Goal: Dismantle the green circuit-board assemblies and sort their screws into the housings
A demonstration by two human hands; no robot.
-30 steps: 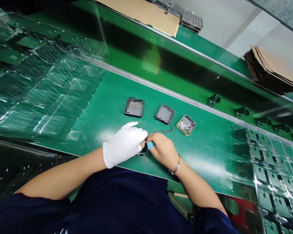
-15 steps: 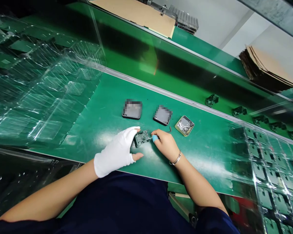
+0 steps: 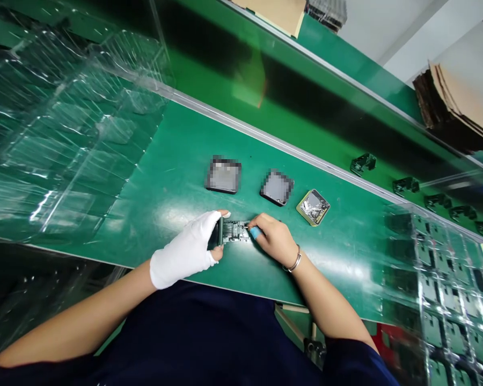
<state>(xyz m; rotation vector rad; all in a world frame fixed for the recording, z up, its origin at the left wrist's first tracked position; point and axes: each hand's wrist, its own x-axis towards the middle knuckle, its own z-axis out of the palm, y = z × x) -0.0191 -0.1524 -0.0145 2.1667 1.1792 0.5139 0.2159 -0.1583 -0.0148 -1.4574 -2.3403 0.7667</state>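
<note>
A small dark green part with a metallic frame point(image 3: 234, 230) lies between my two hands over the green table. My left hand point(image 3: 191, 244), in a white glove with bare fingertips, grips the part's left end between thumb and fingers. At the part's right end, my right hand point(image 3: 271, 236) is closed in a pinch, with blue tape round one finger. A tiny thin piece seems to stick out of that pinch, too small to make out. Beyond my hands sit two dark square trays, one on the left point(image 3: 223, 176) and one in the middle point(image 3: 277, 187).
A yellowish square tray point(image 3: 313, 207) of small metal pieces sits right of the dark ones. Clear plastic trays point(image 3: 76, 134) cover the left side. More trays with green parts point(image 3: 438, 284) stand at the right. Several green parts point(image 3: 363, 164) line the ledge behind the table point(image 3: 342, 252).
My left hand has closed on the part, which has turned so its frame points right. My right hand stays pinched at its right end. The camera view has shifted slightly.
</note>
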